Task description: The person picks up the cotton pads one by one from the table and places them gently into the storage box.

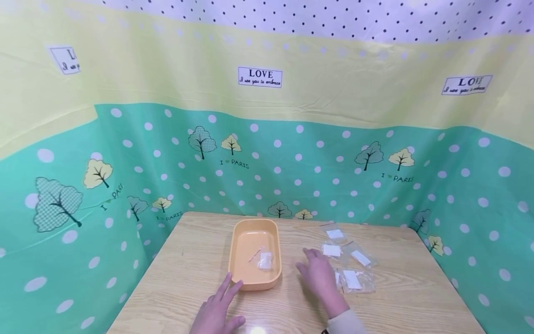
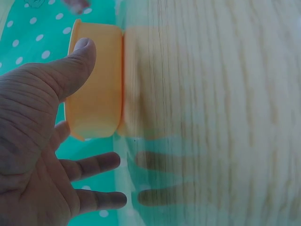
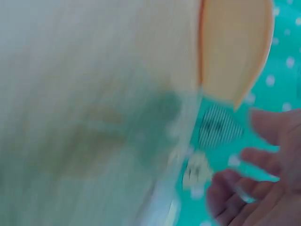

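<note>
An orange plastic tray stands on the wooden table. Inside it lie a small clear bag with a white label and a thin pinkish stick-like item, too small to identify. My left hand has its fingers spread at the tray's near left corner; whether they touch it I cannot tell. In the left wrist view its thumb is in front of the tray wall. My right hand, blurred and with loosely bent fingers in the right wrist view, is between the tray and several clear labelled bags, holding nothing visible.
More small clear bags, one with a white label at the back, lie on the right side of the wooden table. A green and yellow patterned curtain hangs behind the table and along both sides.
</note>
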`<state>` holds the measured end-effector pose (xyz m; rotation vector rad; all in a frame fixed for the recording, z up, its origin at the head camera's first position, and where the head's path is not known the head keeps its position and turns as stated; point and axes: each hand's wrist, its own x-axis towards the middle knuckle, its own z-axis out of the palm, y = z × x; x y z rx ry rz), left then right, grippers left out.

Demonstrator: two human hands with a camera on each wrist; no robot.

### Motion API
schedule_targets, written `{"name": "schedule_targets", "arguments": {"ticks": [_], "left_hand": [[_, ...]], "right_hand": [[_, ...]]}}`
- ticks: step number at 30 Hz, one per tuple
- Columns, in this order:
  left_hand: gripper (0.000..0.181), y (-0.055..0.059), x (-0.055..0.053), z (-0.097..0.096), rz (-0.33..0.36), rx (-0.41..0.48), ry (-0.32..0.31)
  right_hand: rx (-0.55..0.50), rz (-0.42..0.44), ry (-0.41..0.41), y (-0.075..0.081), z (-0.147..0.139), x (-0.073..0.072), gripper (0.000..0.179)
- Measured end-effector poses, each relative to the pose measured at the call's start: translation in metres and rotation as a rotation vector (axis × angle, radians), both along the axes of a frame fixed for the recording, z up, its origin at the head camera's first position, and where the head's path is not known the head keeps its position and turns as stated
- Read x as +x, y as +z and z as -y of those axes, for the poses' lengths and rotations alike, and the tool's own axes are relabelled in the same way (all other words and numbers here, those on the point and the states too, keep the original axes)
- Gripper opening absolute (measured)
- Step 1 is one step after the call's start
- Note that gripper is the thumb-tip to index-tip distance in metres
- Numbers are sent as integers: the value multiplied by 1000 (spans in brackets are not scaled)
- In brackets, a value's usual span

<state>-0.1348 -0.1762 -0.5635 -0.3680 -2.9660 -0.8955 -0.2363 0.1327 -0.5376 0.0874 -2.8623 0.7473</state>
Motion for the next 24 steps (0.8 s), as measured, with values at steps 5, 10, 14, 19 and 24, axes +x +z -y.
{"name": "schedule_targets", "arguments": {"ticks": [5,10,14,19,24], "left_hand": [[93,4,0,-1,31,-7,24],[94,4,-1,0,48,-5,24],[94,4,-2,0,39,-2,11],[93,4,-3,1,40,0,11],[93,3,-4,0,62,5,14]], "right_hand": [[151,126,-91,-5,-36,-8,68],[190,184,-73,-7,-48,-6,65],[239,180,-62,-11,-48,-5,55],[291,162,-61,-17,-47,-8,44],[311,159,-72,-20,-46,-10,40]]}}
